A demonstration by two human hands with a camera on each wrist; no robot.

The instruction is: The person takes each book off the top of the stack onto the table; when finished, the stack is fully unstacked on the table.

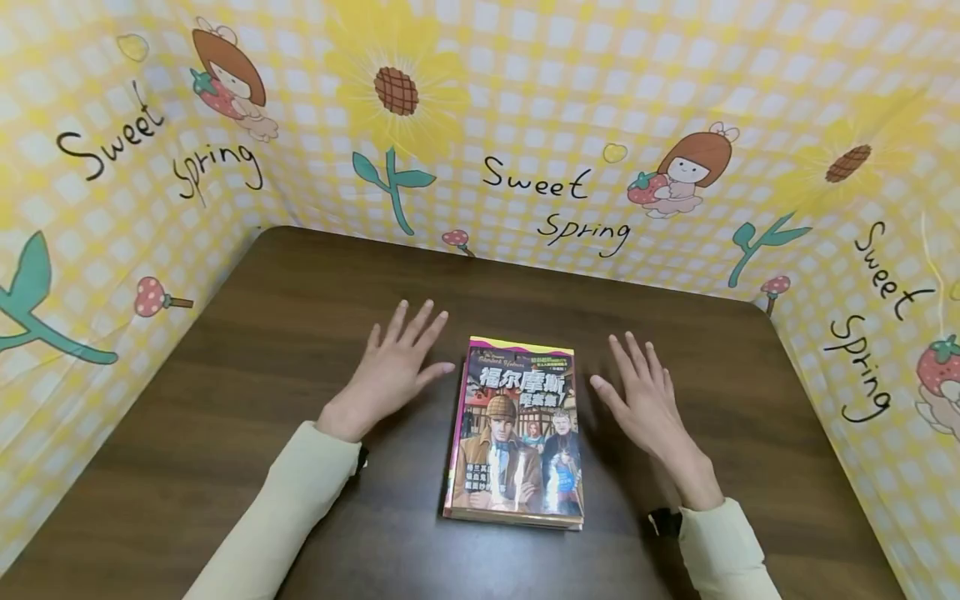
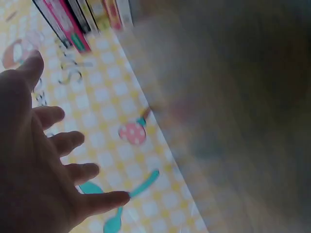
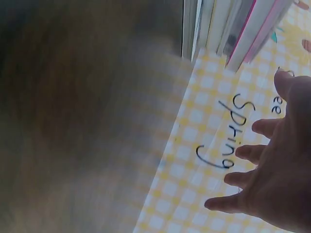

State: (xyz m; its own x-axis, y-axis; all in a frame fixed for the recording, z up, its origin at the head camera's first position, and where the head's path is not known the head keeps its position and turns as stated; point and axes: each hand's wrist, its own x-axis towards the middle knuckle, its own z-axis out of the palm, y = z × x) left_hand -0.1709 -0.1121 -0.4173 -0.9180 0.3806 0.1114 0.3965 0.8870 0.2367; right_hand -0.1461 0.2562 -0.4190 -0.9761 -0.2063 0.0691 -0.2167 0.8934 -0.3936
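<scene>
1. Apparently, the work stands at its ready pose: both hands flank the stack of books (image 2: 92, 14), and neither has taken it up.
2. Grip: the left hand (image 1: 397, 362) is spread wide, fingers stretched towards the far edge of the desk (image 1: 360, 275); the right hand (image 1: 641, 396) mirrors it. Each thumb points at the stack yet stays clear of it, and both hands are without a load. I cannot tell whether they touch the desk.
3. The stack lies about midway between the desk's left and right edges, well in from the far edge, its glossy top book (image 1: 517, 433) face up.
4. As I judge it, handling the books next would call for closing both hands inward evenly on the long sides; the slick cover could slide.
5. Count: one stack, at least four books by their edges, the exact number too blurred to give; two hands; two pale sleeves (image 1: 292, 492); one desk, two far corners showing; on the checked cloth (image 1: 525, 83), two sunflower heads (image 1: 396, 90) in the head view.
</scene>
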